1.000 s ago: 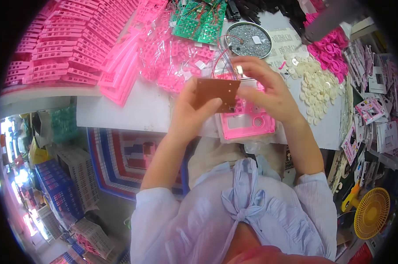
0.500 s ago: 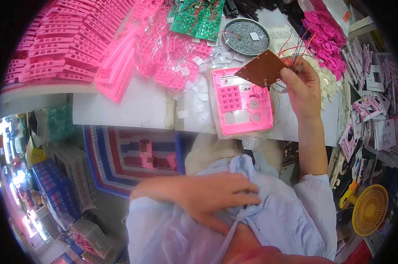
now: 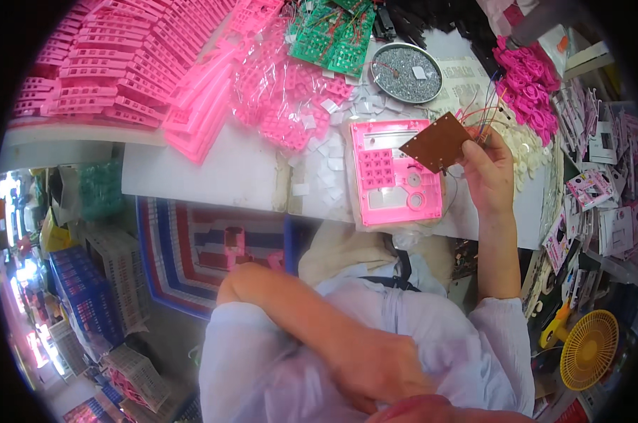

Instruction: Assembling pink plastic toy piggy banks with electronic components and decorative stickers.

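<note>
My right hand [image 3: 489, 169] pinches a brown circuit board [image 3: 437, 142] by its right edge, holding it tilted above the worktable. Thin red and blue wires [image 3: 482, 116] trail from the board near my fingers. Partly beneath the board lies a pink plastic casing [image 3: 396, 194], face down to its inner side, with a square key grid, a clear window and round openings. My left hand [image 3: 386, 363] rests against my light shirt [image 3: 460, 359], low in the picture; its fingers are blurred and partly hidden, so their grip does not show.
Pink casings [image 3: 136, 56] are stacked at the far left, beside bagged pink key parts [image 3: 291, 106]. Green circuit boards [image 3: 333, 35] and a round dish of small metal pieces [image 3: 407, 74] stand behind. A striped-lined bin [image 3: 192, 247] sits below the table; a yellow fan [image 3: 589, 350] is at right.
My left hand has moved down and slightly right across my shirt. The circuit board in my right hand has come slightly lower and nearer. The whole view has shifted a little.
</note>
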Demonstrator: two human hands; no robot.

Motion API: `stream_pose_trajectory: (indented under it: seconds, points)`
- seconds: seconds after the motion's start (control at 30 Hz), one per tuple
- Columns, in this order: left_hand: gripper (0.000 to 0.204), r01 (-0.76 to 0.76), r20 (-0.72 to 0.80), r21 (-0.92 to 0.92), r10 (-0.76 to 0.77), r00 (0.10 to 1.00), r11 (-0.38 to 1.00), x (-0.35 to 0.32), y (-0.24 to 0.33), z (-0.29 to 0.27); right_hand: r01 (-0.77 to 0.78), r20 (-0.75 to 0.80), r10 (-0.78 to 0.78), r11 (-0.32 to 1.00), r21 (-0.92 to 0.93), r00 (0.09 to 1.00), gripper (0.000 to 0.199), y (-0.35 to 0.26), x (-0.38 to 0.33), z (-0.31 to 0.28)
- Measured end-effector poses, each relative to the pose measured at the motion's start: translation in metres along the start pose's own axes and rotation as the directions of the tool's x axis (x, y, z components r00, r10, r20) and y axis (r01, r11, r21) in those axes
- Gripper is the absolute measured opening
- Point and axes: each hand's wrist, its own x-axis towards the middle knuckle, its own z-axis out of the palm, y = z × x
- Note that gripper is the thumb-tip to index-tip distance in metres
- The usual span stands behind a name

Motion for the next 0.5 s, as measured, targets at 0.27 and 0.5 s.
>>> stream_pose_trajectory:
  seconds: [0.27, 0.5]
  points:
    - [0.036, 0.197, 0.187, -0.041, -0.186, 0.965, 0.980, -0.040, -0.011, -0.021, -0.042, -0.006, 0.042, 0.999, -0.008, 0.999, 0.021, 0.007, -0.007, -0.015]
    - [0.030, 0.237, -0.006, 0.063, -0.237, 0.972, 0.970, -0.070, -0.018, -0.065, 0.080, 0.067, -0.081, 0.997, 0.013, 0.994, 0.023, -0.009, 0.000, -0.008]
